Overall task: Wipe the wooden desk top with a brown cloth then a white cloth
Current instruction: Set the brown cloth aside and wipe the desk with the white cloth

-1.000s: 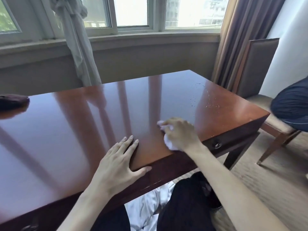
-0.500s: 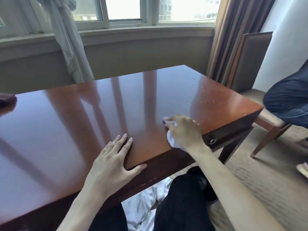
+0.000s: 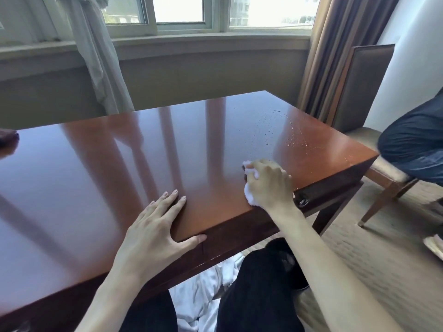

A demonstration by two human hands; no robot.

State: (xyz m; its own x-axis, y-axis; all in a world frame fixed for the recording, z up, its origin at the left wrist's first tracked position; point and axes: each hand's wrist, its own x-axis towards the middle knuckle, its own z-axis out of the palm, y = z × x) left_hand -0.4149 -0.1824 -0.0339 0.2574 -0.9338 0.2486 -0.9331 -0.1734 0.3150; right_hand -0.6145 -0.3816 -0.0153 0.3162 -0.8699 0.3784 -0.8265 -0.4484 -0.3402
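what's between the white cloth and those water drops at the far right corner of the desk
Nothing visible. The right hand grips the white cloth on the desk top; only bare wood lies between it and the droplets.

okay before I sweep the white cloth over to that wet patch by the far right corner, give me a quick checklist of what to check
1. White cloth gripped in right hand: ok.
2. Cloth down on the desk: ok.
3. Left hand flat on the near edge, steadying: ok.
4. Droplets to wipe, beyond the right hand: not ok, desk wet there.
5. Path to the droplets free of objects: ok.
6. Brown cloth out of the way at the far left edge: ok.
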